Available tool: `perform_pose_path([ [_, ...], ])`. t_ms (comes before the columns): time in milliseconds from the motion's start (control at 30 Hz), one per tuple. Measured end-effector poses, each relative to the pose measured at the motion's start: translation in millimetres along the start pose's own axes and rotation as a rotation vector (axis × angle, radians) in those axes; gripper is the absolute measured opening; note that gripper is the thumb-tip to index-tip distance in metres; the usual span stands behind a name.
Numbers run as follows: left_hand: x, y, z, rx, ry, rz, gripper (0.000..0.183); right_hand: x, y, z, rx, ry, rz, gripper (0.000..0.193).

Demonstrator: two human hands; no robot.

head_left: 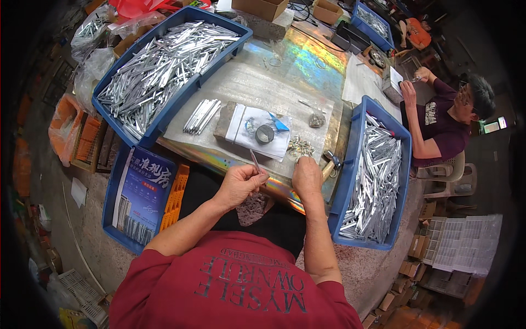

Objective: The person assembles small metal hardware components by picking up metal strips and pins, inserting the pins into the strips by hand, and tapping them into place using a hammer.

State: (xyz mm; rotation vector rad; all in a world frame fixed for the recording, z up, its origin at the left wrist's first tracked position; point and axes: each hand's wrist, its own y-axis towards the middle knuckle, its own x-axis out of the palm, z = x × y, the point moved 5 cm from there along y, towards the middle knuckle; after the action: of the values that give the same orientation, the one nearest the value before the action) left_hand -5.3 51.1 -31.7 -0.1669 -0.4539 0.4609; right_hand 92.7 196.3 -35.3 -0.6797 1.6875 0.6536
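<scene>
While our left hand [239,185] pinches a thin metal strip [255,162] upright at 6 o'clock, our right hand [306,174] curls closed over small clips [300,147], so we judge assembly mid-step, next needing strip and clip aligned.

1. The person is wearing a red short-sleeved shirt [235,290] with grey block lettering printed across it.
2. Both forearms are showing bare below the sleeves.
3. The left hand [239,183] and right hand [307,176] are going ungloved.
</scene>
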Motion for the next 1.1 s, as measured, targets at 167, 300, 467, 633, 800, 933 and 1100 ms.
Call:
perform_pose_path([
  [167,-3.0,0.5,-1.8,-0.001,-0.008,0.005,0.019,2.3,0.2,1.0,0.052,0.044,-0.030,0.009],
  [300,-4.2,1.2,-2.8,0.010,-0.034,0.007,0.019,-8.0,-9.9,9.1,0.118,0.423,0.105,0.010],
  [467,-0.9,1.1,-1.5,0.024,0.018,-0.007,0.019,1.8,-23.8,16.4,0.309,1.078,0.017,0.011],
  [633,2.2,0.4,-2.5,0.014,0.029,-0.038,0.018,-6.6,-36.1,-2.5,0.379,1.452,-0.142,0.008],
  [800,10.2,-2.2,-5.2,-0.026,-0.008,-0.113,0.017,-9.0,-50.2,-30.0,0.382,1.690,-0.184,0.013],
  [933,15.2,-4.8,-2.2,-0.051,-0.093,-0.140,0.016,-9.8,-55.5,-50.1,0.333,1.611,-0.142,0.015],
  [1100,6.9,-1.9,-13.6,-0.054,-0.140,-0.161,0.012,-12.2,-56.7,-55.1,0.273,1.476,-0.142,0.016],
])
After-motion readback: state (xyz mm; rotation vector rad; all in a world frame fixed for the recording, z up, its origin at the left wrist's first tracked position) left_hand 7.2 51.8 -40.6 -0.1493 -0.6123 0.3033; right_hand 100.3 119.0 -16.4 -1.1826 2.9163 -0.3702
